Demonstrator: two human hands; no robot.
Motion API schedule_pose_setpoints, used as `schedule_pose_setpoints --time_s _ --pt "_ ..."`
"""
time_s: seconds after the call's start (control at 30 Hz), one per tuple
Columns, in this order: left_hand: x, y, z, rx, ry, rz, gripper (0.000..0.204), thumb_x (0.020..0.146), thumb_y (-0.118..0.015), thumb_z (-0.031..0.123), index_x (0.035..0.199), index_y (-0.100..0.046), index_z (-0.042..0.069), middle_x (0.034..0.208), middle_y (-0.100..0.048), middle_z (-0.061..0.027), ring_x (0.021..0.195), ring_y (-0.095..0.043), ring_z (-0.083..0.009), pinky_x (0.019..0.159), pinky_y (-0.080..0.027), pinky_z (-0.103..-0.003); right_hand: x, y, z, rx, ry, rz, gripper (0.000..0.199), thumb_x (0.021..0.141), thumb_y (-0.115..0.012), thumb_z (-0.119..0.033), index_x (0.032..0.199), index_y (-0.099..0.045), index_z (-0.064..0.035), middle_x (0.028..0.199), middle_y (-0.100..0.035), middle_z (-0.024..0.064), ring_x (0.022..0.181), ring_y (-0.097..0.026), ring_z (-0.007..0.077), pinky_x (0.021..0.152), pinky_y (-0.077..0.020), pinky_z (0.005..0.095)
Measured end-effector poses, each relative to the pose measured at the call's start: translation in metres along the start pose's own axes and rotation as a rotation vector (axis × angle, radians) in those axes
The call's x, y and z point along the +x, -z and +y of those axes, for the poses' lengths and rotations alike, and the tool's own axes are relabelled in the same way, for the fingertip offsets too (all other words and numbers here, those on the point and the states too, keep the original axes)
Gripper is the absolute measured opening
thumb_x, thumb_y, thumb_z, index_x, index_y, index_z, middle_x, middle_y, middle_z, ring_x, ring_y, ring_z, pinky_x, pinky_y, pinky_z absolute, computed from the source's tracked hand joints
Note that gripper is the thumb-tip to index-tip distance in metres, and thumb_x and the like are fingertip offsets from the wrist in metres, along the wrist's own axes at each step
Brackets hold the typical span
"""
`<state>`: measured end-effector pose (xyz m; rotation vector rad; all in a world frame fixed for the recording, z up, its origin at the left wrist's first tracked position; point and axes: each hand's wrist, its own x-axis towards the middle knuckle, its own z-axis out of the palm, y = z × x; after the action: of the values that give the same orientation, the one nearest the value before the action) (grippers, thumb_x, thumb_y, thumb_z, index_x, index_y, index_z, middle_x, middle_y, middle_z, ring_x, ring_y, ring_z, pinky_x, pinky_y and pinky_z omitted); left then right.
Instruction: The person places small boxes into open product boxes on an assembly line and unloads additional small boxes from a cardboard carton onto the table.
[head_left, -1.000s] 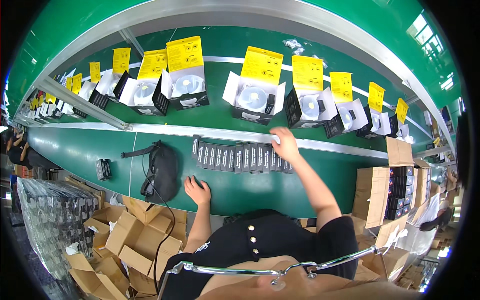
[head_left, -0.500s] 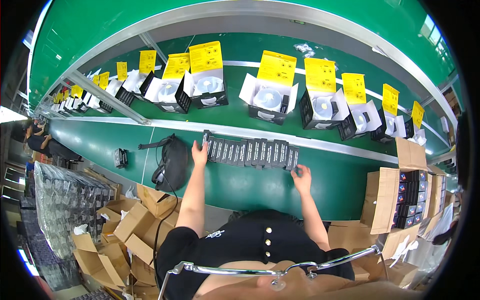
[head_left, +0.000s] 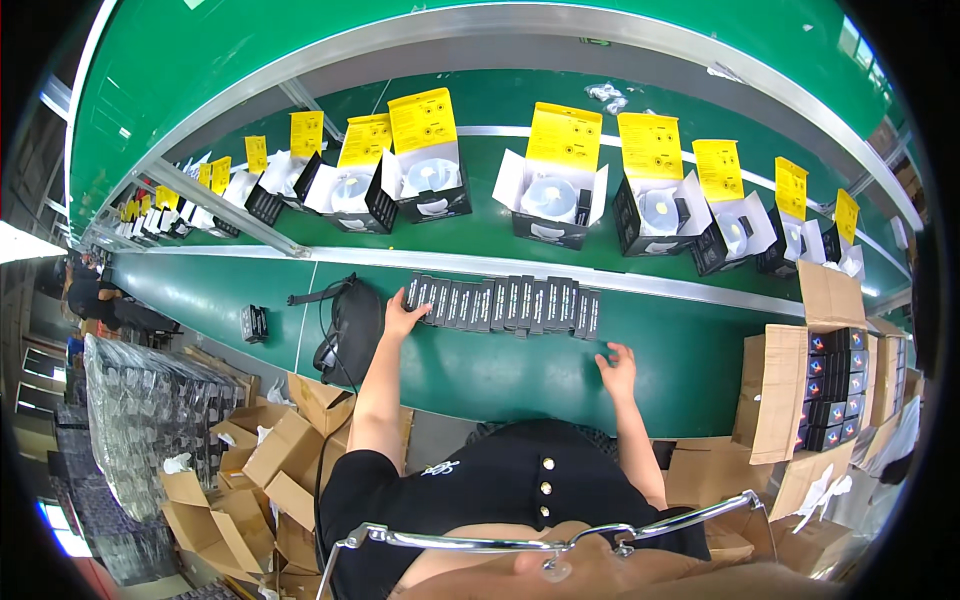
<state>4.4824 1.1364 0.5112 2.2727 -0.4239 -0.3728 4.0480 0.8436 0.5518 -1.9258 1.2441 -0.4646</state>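
Observation:
A row of small black boxes (head_left: 505, 304) stands side by side on the green workbench (head_left: 480, 365). My left hand (head_left: 402, 316) is at the row's left end, its fingers along the outer side of the end box (head_left: 413, 289) and its thumb at the near edge, gripping that box. Past the right end of the row, my right hand (head_left: 617, 370) hovers over the bench with fingers spread, holding nothing and apart from the boxes.
Open black cartons (head_left: 550, 205) with yellow lids and white round devices line the conveyor behind the rail. A black bag (head_left: 355, 330) lies left of my left arm, with a small box stack (head_left: 254, 324) beyond. Packed cardboard boxes (head_left: 780, 395) stand right; opened cardboard cartons (head_left: 285, 445) lie lower left.
My left thumb has come in over the near edge of the leftmost box, which now sits lower, level with the row. My right hand has drawn away from the right end, toward me.

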Motion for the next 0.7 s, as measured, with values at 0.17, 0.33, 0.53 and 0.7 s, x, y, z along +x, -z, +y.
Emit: schedule_pose_setpoints --time_s 0.17,0.33,0.53,0.7 --pt "0.008 0.016 0.003 0.145 -0.035 -0.087 0.113 0.054 -0.092 0.048 0.143 -0.043 -0.003 0.133 -0.049 -0.0230 0.122 -0.054 -0.0343 0.104 -0.044 -0.041 0.000 -0.008 -0.009 0.013 0.017 0.012 0.040 0.077 -0.078 -0.013 0.114 -0.064 -0.0045 0.115 -0.061 0.0119 0.091 -0.065 0.0229 0.076 -0.0546 0.0341" --pt "0.020 0.026 -0.010 0.103 -0.039 -0.075 0.121 0.056 -0.091 0.047 0.149 -0.031 -0.002 0.140 -0.044 -0.0228 0.130 -0.046 -0.0356 0.110 -0.039 -0.041 0.000 -0.012 -0.022 0.005 -0.020 0.012 0.039 0.077 -0.078 -0.014 0.112 -0.064 -0.0043 0.114 -0.061 0.0115 0.090 -0.065 0.0228 0.076 -0.0543 0.0343" --pt "0.014 0.013 0.020 0.365 -0.005 -0.028 0.144 0.047 -0.086 0.068 0.153 -0.018 0.001 0.140 -0.046 -0.0192 0.129 -0.047 -0.0356 0.104 -0.042 -0.051 -0.007 -0.025 -0.024 -0.023 -0.042 0.000 0.038 0.077 -0.078 -0.015 0.111 -0.064 -0.0045 0.114 -0.061 0.0120 0.090 -0.065 0.0227 0.078 -0.0538 0.0352" --pt "0.030 0.035 0.013 0.333 0.009 -0.079 0.141 0.048 -0.088 0.064 0.154 -0.019 0.002 0.142 -0.043 -0.0180 0.131 -0.046 -0.0358 0.105 -0.040 -0.053 -0.010 -0.037 -0.040 -0.016 -0.039 -0.010 0.038 0.078 -0.078 -0.016 0.112 -0.064 -0.0039 0.114 -0.061 0.0128 0.089 -0.065 0.0230 0.079 -0.0536 0.0355"
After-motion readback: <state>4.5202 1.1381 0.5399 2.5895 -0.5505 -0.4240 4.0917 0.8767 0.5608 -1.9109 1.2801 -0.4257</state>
